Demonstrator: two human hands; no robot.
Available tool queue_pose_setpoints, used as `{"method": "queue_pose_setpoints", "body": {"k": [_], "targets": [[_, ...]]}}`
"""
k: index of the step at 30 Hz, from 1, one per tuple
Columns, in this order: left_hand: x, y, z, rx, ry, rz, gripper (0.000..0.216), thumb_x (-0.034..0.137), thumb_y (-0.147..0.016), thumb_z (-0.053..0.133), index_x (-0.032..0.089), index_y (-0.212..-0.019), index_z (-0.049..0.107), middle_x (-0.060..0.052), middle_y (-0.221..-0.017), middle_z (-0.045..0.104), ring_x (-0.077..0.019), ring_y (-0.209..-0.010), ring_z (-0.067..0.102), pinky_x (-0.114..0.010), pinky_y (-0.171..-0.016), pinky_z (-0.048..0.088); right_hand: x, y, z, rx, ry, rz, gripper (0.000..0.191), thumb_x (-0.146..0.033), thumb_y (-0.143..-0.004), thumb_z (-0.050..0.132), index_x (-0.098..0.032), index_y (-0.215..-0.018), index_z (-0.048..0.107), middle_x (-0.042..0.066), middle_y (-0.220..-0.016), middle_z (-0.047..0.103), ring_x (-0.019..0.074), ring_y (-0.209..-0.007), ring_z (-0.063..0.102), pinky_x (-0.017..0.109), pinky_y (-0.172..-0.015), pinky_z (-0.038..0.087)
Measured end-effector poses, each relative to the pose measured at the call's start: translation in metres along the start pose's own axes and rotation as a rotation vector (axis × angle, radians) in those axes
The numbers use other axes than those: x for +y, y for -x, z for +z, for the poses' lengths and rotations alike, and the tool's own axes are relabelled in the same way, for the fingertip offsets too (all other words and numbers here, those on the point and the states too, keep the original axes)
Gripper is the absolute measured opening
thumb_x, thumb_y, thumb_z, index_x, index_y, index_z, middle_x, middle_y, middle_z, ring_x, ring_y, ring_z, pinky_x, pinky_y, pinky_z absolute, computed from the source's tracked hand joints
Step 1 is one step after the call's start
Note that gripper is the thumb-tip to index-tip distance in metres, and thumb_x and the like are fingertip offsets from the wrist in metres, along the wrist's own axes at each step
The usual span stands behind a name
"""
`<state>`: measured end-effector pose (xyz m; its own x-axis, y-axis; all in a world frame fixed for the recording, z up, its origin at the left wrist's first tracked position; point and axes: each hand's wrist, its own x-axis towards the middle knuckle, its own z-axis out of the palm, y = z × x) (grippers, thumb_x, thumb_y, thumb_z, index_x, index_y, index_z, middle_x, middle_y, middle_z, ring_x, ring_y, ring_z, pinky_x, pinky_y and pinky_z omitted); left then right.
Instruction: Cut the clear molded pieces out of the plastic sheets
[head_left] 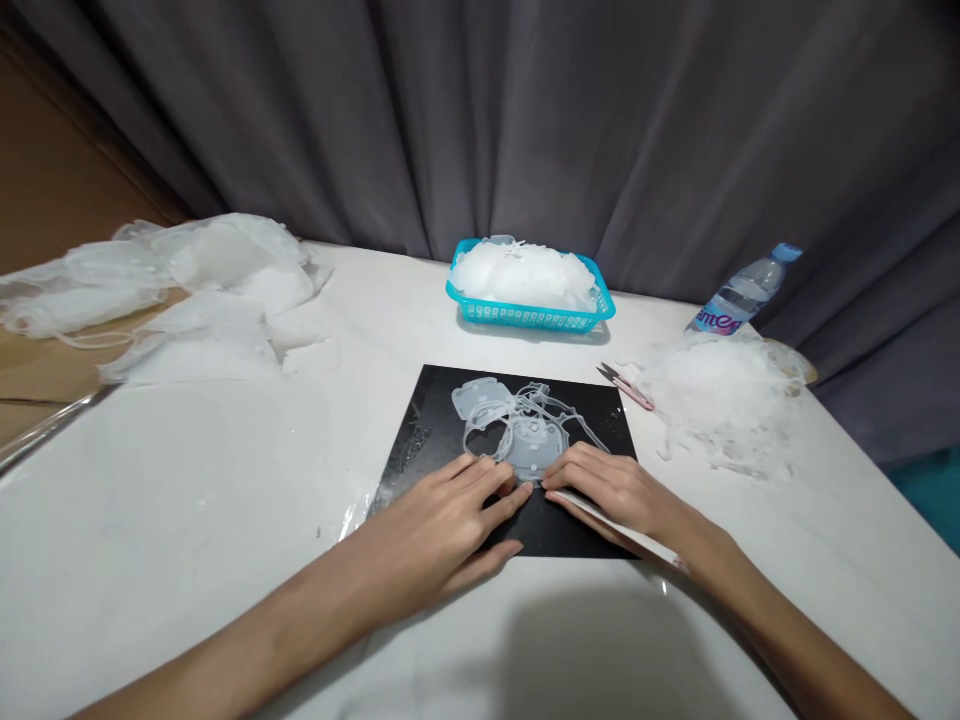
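On a black cutting mat [401,480] lies a translucent plastic piece [536,445] with small holes. My left hand [469,510] rests at its near left edge, fingertips pressing down and the thumb held apart. My right hand [607,485] is closed around a slim white-handled tool [630,535], whose tip meets the near edge of the piece close to my left index finger; the tip itself is too small to make out. Just beyond my hands are a second translucent plate [480,397] and thin looping plastic offcuts [574,412].
A turquoise basket [532,318] heaped with whitish translucent pieces stands at the back. To the right are small pink-handled snips [634,390], a pile of clear scraps [731,400] and a water bottle [742,292]. Plastic bags and sheets [217,290] lie at left.
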<state>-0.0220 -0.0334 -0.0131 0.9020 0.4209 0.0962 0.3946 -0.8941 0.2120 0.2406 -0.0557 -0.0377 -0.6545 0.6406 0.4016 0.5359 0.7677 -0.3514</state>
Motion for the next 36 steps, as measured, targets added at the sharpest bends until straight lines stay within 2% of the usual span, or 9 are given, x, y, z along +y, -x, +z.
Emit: {"method": "queue_pose_setpoints", "body": {"k": [9, 15, 21, 24, 26, 28, 31, 33, 36], "targets": [[-0.003, 0.001, -0.001, 0.000, 0.024, -0.005, 0.043, 0.035, -0.105, 0.055, 0.014, -0.143, 0.060, -0.012, -0.116, 0.066, -0.0288, -0.106, 0.066, -0.042, -0.096, 0.051, -0.002, -0.004, 0.006, 0.015, 0.109, -0.036, 0.009, -0.020, -0.107, 0.051, -0.019, -0.107, 0.060, 0.006, -0.096, 0.072, 0.0177, -0.089, 0.069, 0.027, -0.076, 0.055], [-0.002, -0.002, -0.001, -0.010, -0.023, 0.010, 0.040, 0.015, -0.102, 0.047, 0.014, -0.138, 0.064, -0.009, -0.108, 0.069, -0.0267, -0.104, 0.067, -0.042, -0.100, 0.049, -0.008, 0.002, 0.008, -0.068, 0.233, 0.018, 0.013, -0.013, -0.107, 0.045, -0.018, -0.102, 0.056, 0.007, -0.098, 0.068, 0.0200, -0.092, 0.065, 0.030, -0.074, 0.053], [-0.007, -0.001, 0.002, 0.032, -0.027, 0.010, 0.045, 0.010, -0.096, 0.050, 0.017, -0.138, 0.065, -0.009, -0.107, 0.070, -0.0251, -0.099, 0.067, -0.039, -0.098, 0.049, -0.006, 0.006, 0.014, -0.058, 0.271, -0.071, 0.013, -0.011, -0.107, 0.047, -0.017, -0.110, 0.058, 0.010, -0.112, 0.069, 0.0211, -0.100, 0.066, 0.033, -0.085, 0.055], [-0.011, -0.002, 0.002, 0.060, 0.051, -0.025, 0.039, 0.014, -0.099, 0.049, 0.024, -0.131, 0.069, -0.007, -0.105, 0.068, -0.0240, -0.096, 0.066, -0.037, -0.093, 0.049, -0.010, 0.004, 0.016, -0.064, 0.294, -0.027, 0.016, -0.017, -0.109, 0.045, -0.016, -0.116, 0.059, 0.013, -0.118, 0.069, 0.0240, -0.107, 0.067, 0.037, -0.089, 0.057], [-0.013, -0.003, 0.002, 0.107, 0.199, -0.109, 0.030, 0.021, -0.104, 0.048, 0.024, -0.122, 0.071, -0.006, -0.103, 0.068, -0.0209, -0.092, 0.066, -0.033, -0.087, 0.049, -0.012, 0.002, 0.018, -0.035, 0.330, 0.018, 0.021, -0.021, -0.109, 0.045, -0.015, -0.124, 0.058, 0.016, -0.124, 0.068, 0.0266, -0.113, 0.067, 0.039, -0.089, 0.058], [-0.011, -0.005, 0.003, 0.157, 0.388, -0.272, 0.025, 0.030, -0.107, 0.047, 0.021, -0.108, 0.071, -0.002, -0.092, 0.068, -0.0165, -0.079, 0.063, -0.027, -0.075, 0.047, -0.014, 0.000, 0.021, 0.010, 0.372, 0.052, 0.026, -0.023, -0.109, 0.047, -0.012, -0.132, 0.055, 0.018, -0.127, 0.067, 0.0288, -0.115, 0.067, 0.040, -0.088, 0.060], [-0.006, -0.011, 0.006, 0.158, 0.619, -0.523, 0.038, 0.045, -0.106, 0.050, 0.019, -0.084, 0.065, 0.002, -0.070, 0.065, -0.0137, -0.062, 0.057, -0.025, -0.061, 0.041, -0.016, -0.002, 0.025, 0.060, 0.401, 0.073, 0.026, -0.022, -0.108, 0.051, -0.010, -0.130, 0.057, 0.017, -0.119, 0.069, 0.0293, -0.108, 0.068, 0.040, -0.087, 0.060], [-0.002, -0.017, 0.008, 0.148, 0.725, -0.610, 0.043, 0.050, -0.104, 0.054, 0.019, -0.078, 0.066, 0.002, -0.069, 0.068, -0.0141, -0.061, 0.058, -0.025, -0.061, 0.041, -0.019, -0.003, 0.026, 0.085, 0.388, 0.070, 0.024, -0.019, -0.107, 0.051, -0.009, -0.127, 0.058, 0.016, -0.116, 0.070, 0.0290, -0.108, 0.067, 0.040, -0.087, 0.060], [0.001, -0.024, 0.011, 0.190, 0.896, -0.641, 0.041, 0.050, -0.102, 0.057, 0.018, -0.081, 0.072, 0.000, -0.079, 0.075, -0.0148, -0.064, 0.061, -0.025, -0.064, 0.045, -0.023, -0.003, 0.028, 0.114, 0.332, 0.097, 0.026, -0.015, -0.107, 0.049, -0.009, -0.131, 0.058, 0.018, -0.123, 0.068, 0.0293, -0.113, 0.065, 0.040, -0.090, 0.060]]}}
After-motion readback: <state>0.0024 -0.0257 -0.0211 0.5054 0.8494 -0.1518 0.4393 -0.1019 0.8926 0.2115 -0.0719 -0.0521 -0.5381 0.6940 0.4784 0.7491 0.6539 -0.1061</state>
